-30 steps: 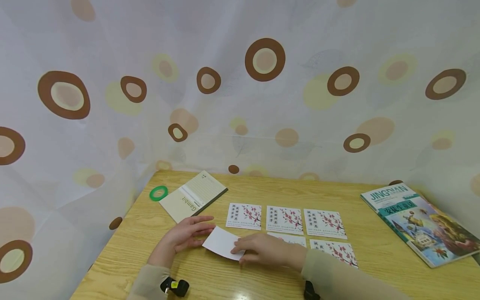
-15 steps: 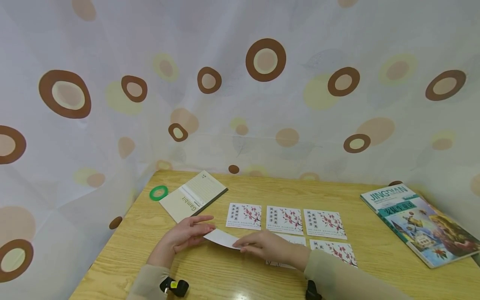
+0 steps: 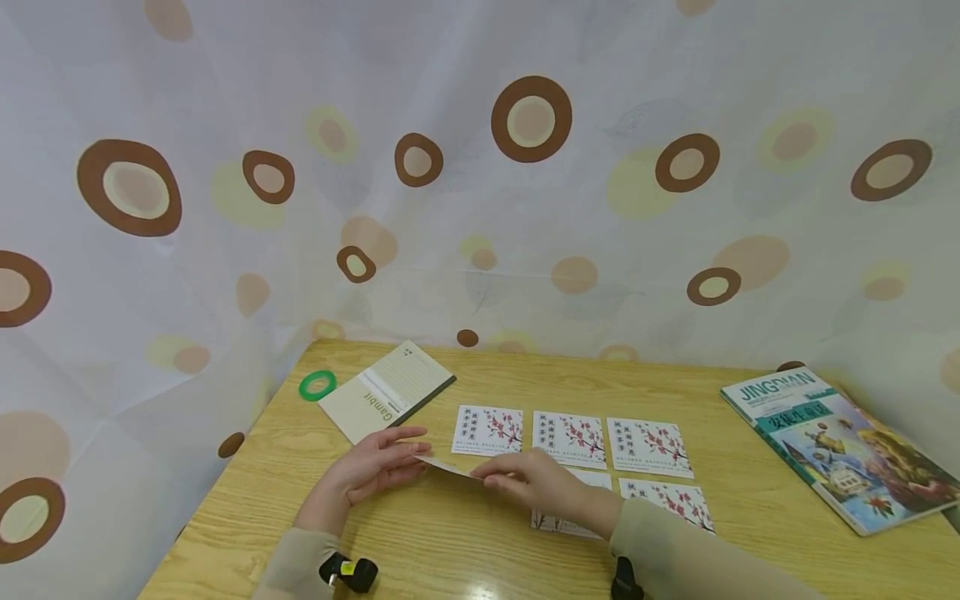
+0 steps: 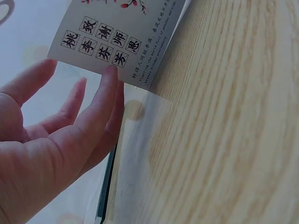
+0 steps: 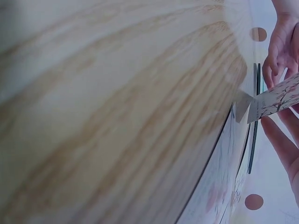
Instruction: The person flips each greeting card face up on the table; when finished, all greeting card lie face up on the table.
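A postcard (image 3: 452, 468) is raised above the table between both hands, seen nearly edge-on in the head view. Its plum-blossom print and Chinese characters face the left wrist camera, where the same postcard (image 4: 119, 39) fills the top. My left hand (image 3: 378, 467) holds its left end; one fingertip lies on the printed face and another meets the edge. At the opposite end, my right hand (image 3: 543, 483) pinches the postcard between thumb and fingers. In the right wrist view, the postcard (image 5: 275, 100) slants between the left hand (image 5: 282, 49) and the right hand (image 5: 285, 144).
Matching cards (image 3: 570, 440) lie in two rows, one partly covered by the right hand. A Gambit notebook (image 3: 386, 392) and green tape roll (image 3: 317, 386) sit back left, a magazine (image 3: 843, 450) at right. A patterned cloth (image 3: 480, 208) hangs behind the wooden table (image 3: 435, 550).
The postcard has tilted from showing its blank white back to nearly edge-on in the head view. The right hand has shifted slightly up and right; the left hand has barely moved.
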Available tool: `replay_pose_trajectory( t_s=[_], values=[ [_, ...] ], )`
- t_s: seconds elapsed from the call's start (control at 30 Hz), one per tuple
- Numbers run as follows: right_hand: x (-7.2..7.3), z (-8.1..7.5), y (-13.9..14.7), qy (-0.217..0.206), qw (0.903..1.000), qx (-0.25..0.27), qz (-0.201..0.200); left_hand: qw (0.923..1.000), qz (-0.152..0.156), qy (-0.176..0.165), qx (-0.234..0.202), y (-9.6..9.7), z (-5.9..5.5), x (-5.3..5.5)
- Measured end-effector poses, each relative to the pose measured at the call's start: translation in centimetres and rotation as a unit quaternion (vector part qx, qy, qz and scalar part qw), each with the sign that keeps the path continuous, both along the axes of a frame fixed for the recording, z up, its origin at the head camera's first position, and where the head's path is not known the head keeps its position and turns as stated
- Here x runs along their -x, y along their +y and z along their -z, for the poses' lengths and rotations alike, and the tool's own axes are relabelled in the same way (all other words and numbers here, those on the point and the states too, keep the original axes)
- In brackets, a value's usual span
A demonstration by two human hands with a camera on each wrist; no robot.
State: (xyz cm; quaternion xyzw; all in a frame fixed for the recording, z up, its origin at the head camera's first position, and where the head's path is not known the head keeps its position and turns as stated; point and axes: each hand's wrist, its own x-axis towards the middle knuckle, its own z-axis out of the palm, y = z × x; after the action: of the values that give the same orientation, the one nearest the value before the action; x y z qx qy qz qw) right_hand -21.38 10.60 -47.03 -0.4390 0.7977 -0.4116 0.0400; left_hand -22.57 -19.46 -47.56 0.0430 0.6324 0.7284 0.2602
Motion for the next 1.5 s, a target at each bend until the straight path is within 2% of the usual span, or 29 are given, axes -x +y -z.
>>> replay_pose_trajectory(
  t_s=[0.27,0.5,0.67,0.9,1.03,1.27,1.5],
  values=[
    [-0.10,0.14,-0.18,-0.032,0.9965,0.056,0.053,0.9998,-0.002,-0.003,-0.022,0.03,-0.10,-0.01],
    [0.10,0.01,-0.19,-0.133,0.9795,0.111,0.103,0.9996,-0.002,-0.006,-0.028,-0.11,-0.25,-0.11],
    [0.21,-0.09,-0.09,-0.151,0.9717,0.136,0.121,0.9993,-0.006,-0.003,-0.036,-0.15,-0.37,-0.19],
    [0.12,-0.11,-0.11,-0.173,0.9662,0.134,0.137,0.9992,-0.004,0.004,-0.040,0.00,-0.30,-0.20],
    [0.02,-0.27,-0.07,-0.172,0.9637,0.126,0.160,0.9992,0.001,0.007,-0.038,0.21,-0.28,-0.23],
    [0.22,-0.22,0.16,-0.175,0.9587,0.118,0.191,0.9986,0.035,0.007,-0.040,0.57,-0.49,-0.29],
    [0.44,0.08,0.38,-0.189,0.9544,0.121,0.197,0.9988,0.033,-0.003,-0.036,0.72,-0.47,-0.24]
  ],
)
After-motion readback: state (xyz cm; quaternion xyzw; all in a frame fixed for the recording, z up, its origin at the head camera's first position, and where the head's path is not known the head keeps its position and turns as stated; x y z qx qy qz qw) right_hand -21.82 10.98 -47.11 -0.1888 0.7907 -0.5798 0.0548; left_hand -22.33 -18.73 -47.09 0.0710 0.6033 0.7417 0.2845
